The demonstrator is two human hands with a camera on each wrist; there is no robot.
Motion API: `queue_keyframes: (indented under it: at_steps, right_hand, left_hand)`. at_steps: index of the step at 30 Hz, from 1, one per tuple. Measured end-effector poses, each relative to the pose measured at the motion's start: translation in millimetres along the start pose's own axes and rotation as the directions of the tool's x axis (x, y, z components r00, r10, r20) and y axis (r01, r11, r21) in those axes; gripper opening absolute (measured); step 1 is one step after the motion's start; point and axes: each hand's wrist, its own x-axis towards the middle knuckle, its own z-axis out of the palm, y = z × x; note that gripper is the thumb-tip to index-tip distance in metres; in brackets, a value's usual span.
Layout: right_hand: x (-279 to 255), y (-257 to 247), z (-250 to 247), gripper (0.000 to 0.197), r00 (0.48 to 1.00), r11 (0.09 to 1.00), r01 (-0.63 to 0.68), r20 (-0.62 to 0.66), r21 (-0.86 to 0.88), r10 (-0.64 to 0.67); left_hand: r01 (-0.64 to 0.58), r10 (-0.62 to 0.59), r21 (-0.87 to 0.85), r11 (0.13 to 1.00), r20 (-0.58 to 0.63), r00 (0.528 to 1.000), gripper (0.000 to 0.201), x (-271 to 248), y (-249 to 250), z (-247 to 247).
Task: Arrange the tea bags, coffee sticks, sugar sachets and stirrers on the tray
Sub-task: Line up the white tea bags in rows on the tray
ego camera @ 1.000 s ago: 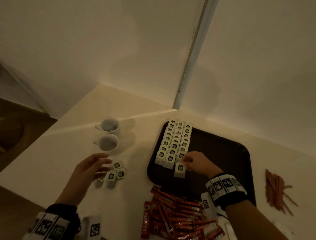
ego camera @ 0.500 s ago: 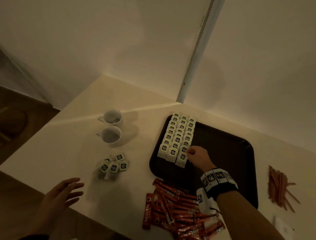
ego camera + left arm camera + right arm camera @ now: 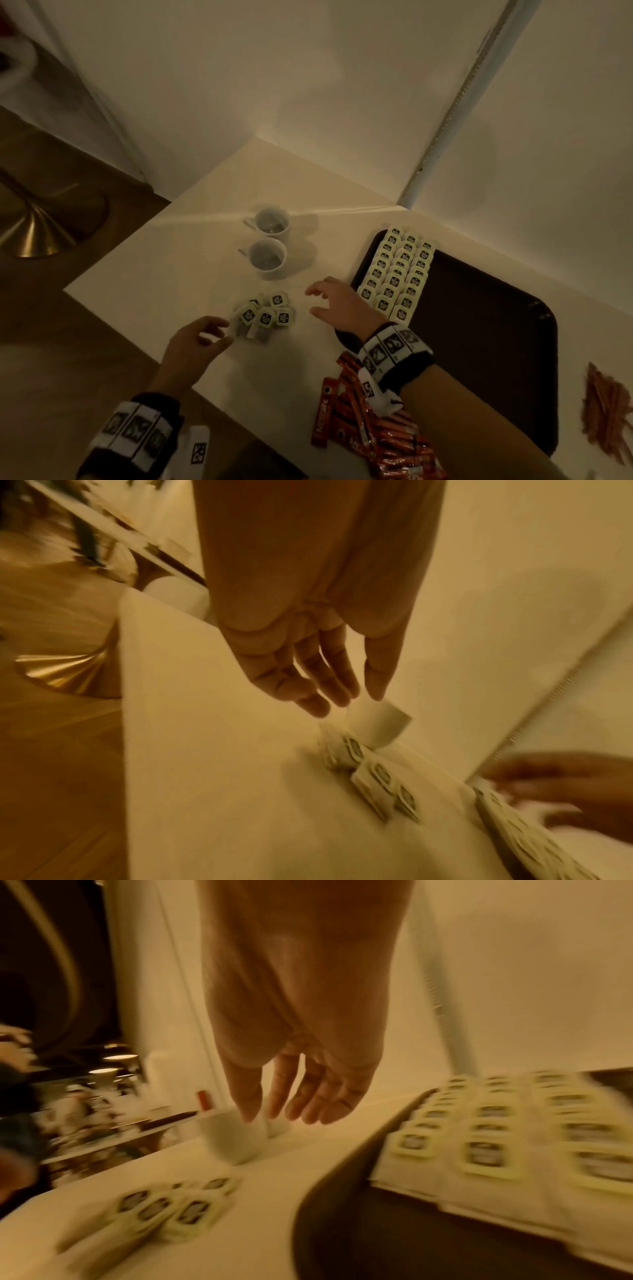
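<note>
The table [image 3: 191, 260] is pale and set into a wall corner. The dark tray [image 3: 486, 325] lies on its right part, its left end filled with three neat rows of tea bags [image 3: 397, 274], tags up, overlapping from the far rim toward the near side; the rest of the tray is bare. The red coffee sticks [image 3: 373, 431] lie heaped on the table at the tray's near edge, partly under the right forearm. The stirrers [image 3: 606, 411] lie in a loose bundle on the table right of the tray. Two white cups [image 3: 269, 257] stand side by side left of the tray (contents too dim to tell). A small loose pile of bags [image 3: 265, 313] lies on the table between the two hands. The right hand [image 3: 342, 305] hovers just right of that pile, fingers spread and relaxed, holding nothing. The left hand [image 3: 191, 346] is just left of it, fingers loosely extended and empty, tips near the pile; contact cannot be judged. Both wrist views are blurred.
</note>
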Motion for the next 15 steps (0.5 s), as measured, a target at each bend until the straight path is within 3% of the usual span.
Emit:
queue_keyframes:
  at_steps: [3, 7, 11, 15]
  right_hand:
    - [30, -19, 25, 0.049, 0.98, 0.976, 0.097, 0.189, -0.196, -0.059]
    - [47, -25, 45, 0.068, 0.972, 0.964, 0.094, 0.232, -0.247, -0.035]
    - [50, -26, 54, 0.061, 0.986, 0.935, 0.093, 0.163, -0.343, -0.038]
    - [51, -24, 56, 0.042, 0.985, 0.949, 0.052, 0.171, -0.312, 0.002]
  left_hand:
    - [-0.09, 0.091, 0.137, 0.986, 0.006, 0.996, 0.024, 18, 13, 23]
    - [-0.08, 0.064, 0.311, 0.947, 0.059, 0.996, 0.029, 39, 21, 54]
    - [-0.04, 0.017, 0.427, 0.903, 0.057, 0.998, 0.031, 47, 21, 65]
    - [-0.044, 0.022, 0.455, 0.89, 0.053, 0.998, 0.03, 52, 17, 66]
